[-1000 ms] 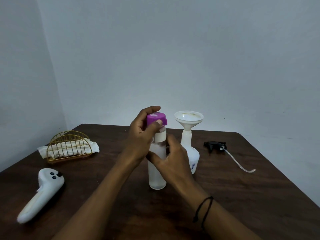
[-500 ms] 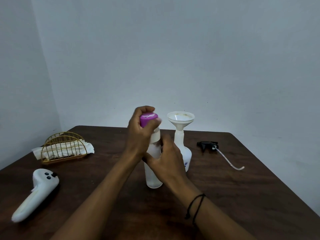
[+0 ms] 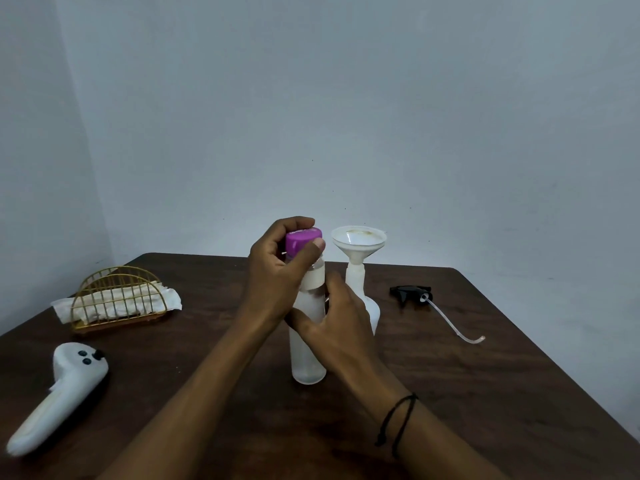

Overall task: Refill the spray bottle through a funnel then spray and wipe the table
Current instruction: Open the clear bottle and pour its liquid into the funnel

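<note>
Purple cap point(image 3: 303, 240): pinched between thumb and fingers of the left hand point(image 3: 277, 271), on top of the frosted bottle.
Left hand: curled closed round the cap.
Right hand point(image 3: 341, 327): wrapped round the middle of the frosted bottle point(image 3: 308, 341), holding it upright on the desk.
Wristband point(image 3: 398, 420): black cord on the right wrist.
Spray bottle point(image 3: 367, 299): white, just behind the right hand, partly hidden by it, with no spray head on it.
Funnel point(image 3: 358, 241): white, seated in the spray bottle's neck.
Spray head point(image 3: 410, 293): black, lying on the desk to the right, its tube point(image 3: 453, 325) trailing toward the viewer.
Wire holder point(image 3: 117, 296): gold, far left, with white cloths point(image 3: 114, 304) in it.
Controller point(image 3: 59, 389): white, near left edge.
Desk point(image 3: 485, 393): dark wood.
</note>
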A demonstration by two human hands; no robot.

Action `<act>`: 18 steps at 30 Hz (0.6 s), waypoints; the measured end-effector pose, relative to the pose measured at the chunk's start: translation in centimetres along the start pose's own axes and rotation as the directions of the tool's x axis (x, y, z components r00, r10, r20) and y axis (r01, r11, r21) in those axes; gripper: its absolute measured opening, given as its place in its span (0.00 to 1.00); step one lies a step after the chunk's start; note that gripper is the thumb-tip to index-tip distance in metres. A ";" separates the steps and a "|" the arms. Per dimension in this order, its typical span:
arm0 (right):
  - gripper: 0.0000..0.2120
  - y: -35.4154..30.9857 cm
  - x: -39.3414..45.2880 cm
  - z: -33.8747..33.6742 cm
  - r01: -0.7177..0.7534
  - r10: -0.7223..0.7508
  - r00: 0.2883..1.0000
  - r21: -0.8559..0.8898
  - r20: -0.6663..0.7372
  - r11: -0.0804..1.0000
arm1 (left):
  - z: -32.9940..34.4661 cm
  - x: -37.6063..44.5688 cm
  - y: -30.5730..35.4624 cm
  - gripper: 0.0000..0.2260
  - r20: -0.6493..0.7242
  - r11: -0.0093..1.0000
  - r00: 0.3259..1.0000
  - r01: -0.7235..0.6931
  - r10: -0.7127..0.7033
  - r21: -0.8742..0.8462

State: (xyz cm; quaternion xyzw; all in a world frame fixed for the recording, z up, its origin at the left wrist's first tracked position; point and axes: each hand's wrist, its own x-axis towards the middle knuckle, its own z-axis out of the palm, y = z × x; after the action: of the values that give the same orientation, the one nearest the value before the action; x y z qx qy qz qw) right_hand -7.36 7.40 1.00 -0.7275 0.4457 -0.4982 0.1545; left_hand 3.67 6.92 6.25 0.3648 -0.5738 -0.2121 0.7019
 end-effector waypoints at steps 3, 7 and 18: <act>0.25 0.3 -0.1 -0.4 0.021 -0.023 0.999 -0.050 -0.030 0.999 | 0.4 0.3 0.7 0.14 -0.126 0.998 0.991 -0.049 0.043 -0.046; 0.30 0.7 -0.6 -2.0 0.031 -0.034 0.999 -0.079 -0.037 0.996 | 0.1 1.3 1.2 0.09 -0.294 0.949 0.954 -0.043 -0.053 -0.311; 0.23 0.0 1.4 -15.4 -0.048 0.005 0.988 -0.276 -0.155 0.960 | 2.8 -0.7 -4.9 0.11 -0.142 0.975 0.972 0.203 -0.189 0.087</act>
State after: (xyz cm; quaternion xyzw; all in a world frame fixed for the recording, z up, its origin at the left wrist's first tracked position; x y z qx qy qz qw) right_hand -20.53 9.67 8.80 -0.6957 0.5317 -0.4825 0.0228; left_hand 1.36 3.52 2.34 0.4682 -0.4971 -0.2264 0.6946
